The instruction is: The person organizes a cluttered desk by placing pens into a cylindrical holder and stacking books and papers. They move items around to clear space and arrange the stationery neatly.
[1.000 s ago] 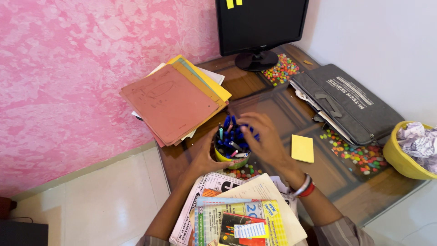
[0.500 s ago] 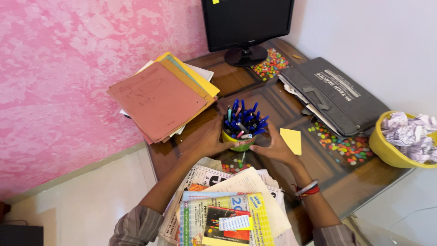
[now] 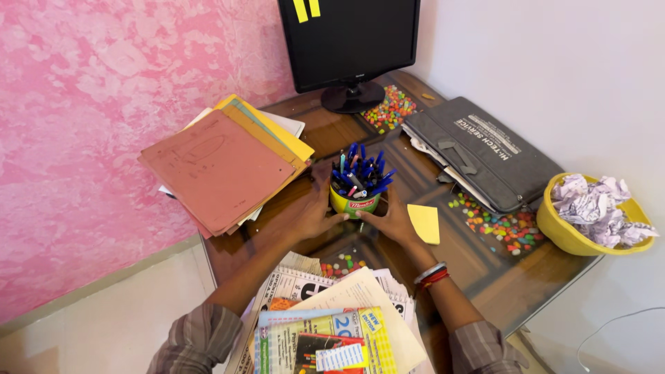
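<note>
So both hands are wrapped around a yellow-green pen cup [image 3: 354, 202] stuffed with mostly blue pens [image 3: 359, 170], sitting pretty much dead center on the dark wooden worktop [image 3: 485, 270]. Left hand [image 3: 313, 208] cups it from the 9 o'clock side, right hand [image 3: 389, 220] from about 4 o'clock, fingers curled against the cup wall on both sides. The cup stands upright on the worktop.

Around it: a stack of folders [image 3: 222, 163] in reddish-brown and yellow at 10 o'clock, just beside the left hand. A black monitor [image 3: 350, 41] at 12 o'clock, well apart. A grey zip case [image 3: 485, 152] at 2 o'clock. A yellow sticky pad [image 3: 424, 223] at 3 o'clock, right next to the right hand. A yellow bowl [image 3: 564, 235] full of crumpled paper sits further out at 3 o'clock, on the worktop's edge. At 6 o'clock there's a pile of booklets and papers [image 3: 332, 325] between the forearms.
</note>
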